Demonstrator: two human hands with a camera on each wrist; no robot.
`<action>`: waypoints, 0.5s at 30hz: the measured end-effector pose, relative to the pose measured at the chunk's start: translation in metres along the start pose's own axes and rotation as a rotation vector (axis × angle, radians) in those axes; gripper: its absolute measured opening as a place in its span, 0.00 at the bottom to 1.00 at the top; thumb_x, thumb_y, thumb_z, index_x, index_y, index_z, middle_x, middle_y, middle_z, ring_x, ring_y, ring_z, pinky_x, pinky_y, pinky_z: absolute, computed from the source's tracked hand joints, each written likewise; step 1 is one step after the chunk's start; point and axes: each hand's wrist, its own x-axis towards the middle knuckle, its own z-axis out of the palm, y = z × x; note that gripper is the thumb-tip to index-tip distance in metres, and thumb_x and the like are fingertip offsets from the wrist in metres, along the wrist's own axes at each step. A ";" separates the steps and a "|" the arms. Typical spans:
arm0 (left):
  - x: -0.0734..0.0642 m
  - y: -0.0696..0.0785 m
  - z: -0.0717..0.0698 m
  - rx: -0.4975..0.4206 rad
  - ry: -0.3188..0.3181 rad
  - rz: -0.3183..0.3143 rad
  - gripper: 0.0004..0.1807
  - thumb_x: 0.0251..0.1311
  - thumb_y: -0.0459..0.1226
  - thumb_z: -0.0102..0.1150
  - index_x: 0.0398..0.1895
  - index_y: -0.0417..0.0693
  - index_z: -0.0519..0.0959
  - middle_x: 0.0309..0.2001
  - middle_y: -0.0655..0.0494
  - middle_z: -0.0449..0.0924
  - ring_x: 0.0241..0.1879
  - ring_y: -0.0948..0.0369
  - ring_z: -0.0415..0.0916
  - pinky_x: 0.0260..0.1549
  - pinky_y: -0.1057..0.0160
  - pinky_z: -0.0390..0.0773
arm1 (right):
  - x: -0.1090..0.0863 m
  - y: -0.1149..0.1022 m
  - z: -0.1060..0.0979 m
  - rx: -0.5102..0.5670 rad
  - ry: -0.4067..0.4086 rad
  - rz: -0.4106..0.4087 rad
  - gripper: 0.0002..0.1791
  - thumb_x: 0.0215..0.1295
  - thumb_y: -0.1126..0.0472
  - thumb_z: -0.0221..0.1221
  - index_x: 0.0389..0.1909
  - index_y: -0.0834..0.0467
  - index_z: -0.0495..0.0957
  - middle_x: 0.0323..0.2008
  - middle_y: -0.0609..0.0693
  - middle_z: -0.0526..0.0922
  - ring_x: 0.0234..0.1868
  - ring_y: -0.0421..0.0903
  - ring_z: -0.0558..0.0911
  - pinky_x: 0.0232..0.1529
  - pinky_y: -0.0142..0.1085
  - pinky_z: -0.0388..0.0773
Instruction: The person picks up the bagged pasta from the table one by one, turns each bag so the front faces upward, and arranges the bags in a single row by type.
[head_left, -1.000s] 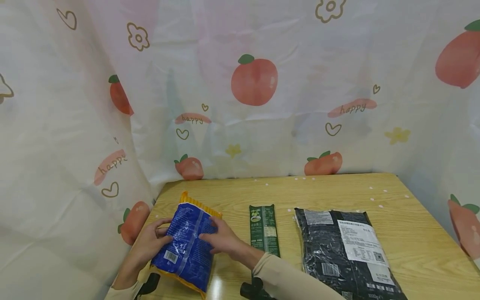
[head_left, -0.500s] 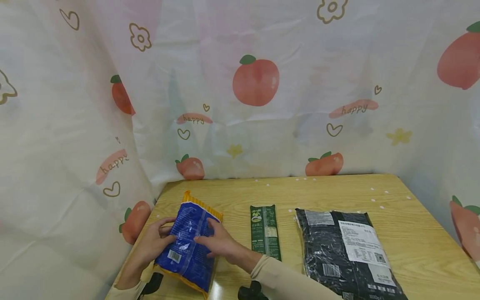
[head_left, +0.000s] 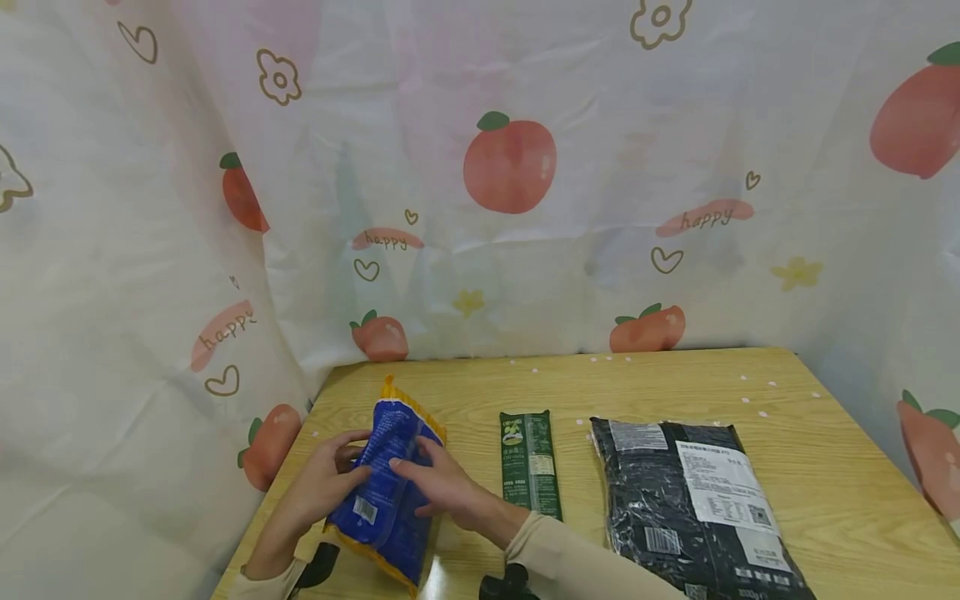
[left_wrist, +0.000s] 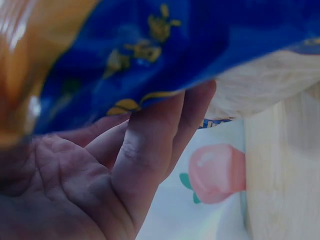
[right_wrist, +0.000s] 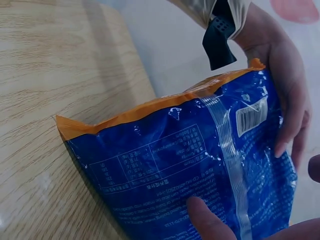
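A blue plastic packet (head_left: pixel 390 508) with orange ends stands tilted at the left of the table, its left side raised. My left hand (head_left: pixel 322 483) grips that left edge, thumb on the printed face and fingers behind. In the left wrist view those fingers (left_wrist: pixel 150 145) lie under the packet, where a see-through part shows pale contents. My right hand (head_left: pixel 453 492) touches the printed face and right side with extended fingers. One fingertip (right_wrist: pixel 205 217) rests on the small print in the right wrist view; the rest of that hand is mostly out of that frame.
A slim green packet (head_left: pixel 528 462) lies right of the blue one, partly behind the right forearm. Farther right lies a large black bag (head_left: pixel 652 475) with white labels. A fruit-printed curtain (head_left: pixel 525 275) borders the wooden table (head_left: pixel 637 383).
My left hand has moved to the right and raised the blue packet's left edge, so it tilts more steeply. The right hand stays nearly in place on it. The green packet and black bag stay still.
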 end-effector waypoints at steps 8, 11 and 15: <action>0.002 0.016 0.012 0.011 -0.083 -0.019 0.32 0.68 0.44 0.65 0.72 0.44 0.71 0.65 0.36 0.79 0.58 0.45 0.81 0.52 0.47 0.85 | -0.007 -0.004 -0.007 -0.011 0.006 0.021 0.49 0.73 0.41 0.59 0.82 0.62 0.47 0.79 0.69 0.53 0.74 0.77 0.62 0.52 0.67 0.81; 0.002 0.019 0.015 0.004 -0.144 0.003 0.33 0.70 0.46 0.63 0.73 0.43 0.70 0.69 0.36 0.75 0.63 0.42 0.77 0.56 0.45 0.83 | -0.010 -0.005 -0.010 -0.007 0.007 0.031 0.51 0.72 0.38 0.59 0.82 0.62 0.47 0.79 0.69 0.54 0.74 0.77 0.62 0.52 0.69 0.80; 0.001 0.022 0.015 -0.038 -0.241 0.046 0.34 0.73 0.46 0.59 0.76 0.39 0.66 0.74 0.35 0.68 0.67 0.40 0.73 0.60 0.45 0.81 | -0.012 -0.007 -0.014 -0.001 0.006 0.047 0.54 0.71 0.35 0.59 0.82 0.61 0.45 0.79 0.69 0.53 0.74 0.77 0.62 0.53 0.70 0.79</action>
